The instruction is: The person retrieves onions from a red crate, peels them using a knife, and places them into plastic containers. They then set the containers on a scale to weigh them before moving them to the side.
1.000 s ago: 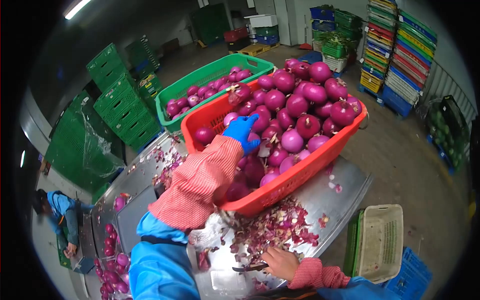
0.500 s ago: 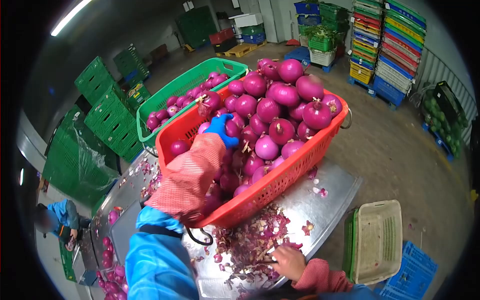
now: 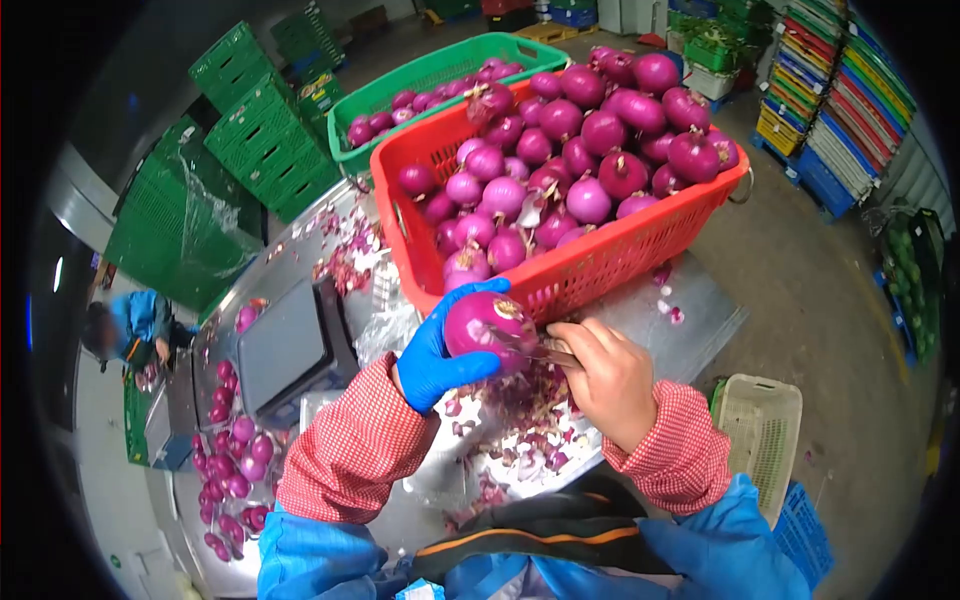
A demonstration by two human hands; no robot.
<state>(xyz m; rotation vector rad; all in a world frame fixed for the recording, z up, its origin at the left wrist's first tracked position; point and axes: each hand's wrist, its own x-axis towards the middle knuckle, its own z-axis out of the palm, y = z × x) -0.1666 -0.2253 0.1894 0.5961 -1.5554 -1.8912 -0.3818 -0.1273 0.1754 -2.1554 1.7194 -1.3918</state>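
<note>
Stacked green crates (image 3: 265, 145) stand beyond the metal surface (image 3: 705, 312), a red basket (image 3: 610, 272) of heaped onions (image 3: 603, 132) near its far right corner. Above the surface, by the basket's near edge, the gloved left hand (image 3: 427, 362) and bare right hand (image 3: 612, 378) are both closed: the left around a purple onion (image 3: 470, 328), left of the right hand; the right around a knife (image 3: 556, 355), long axis pointing leftward, seemingly touching the onion

No lettering, number or brand can be read. Pale tags (image 3: 781, 28) are carried by the stacked trays (image 3: 800, 75) at the right — too small to be made out. A pale patch (image 3: 420, 591) is seen at the lower edge, on the person's clothing (image 3: 310, 560) — whether anything is printed there cannot be told.
</note>
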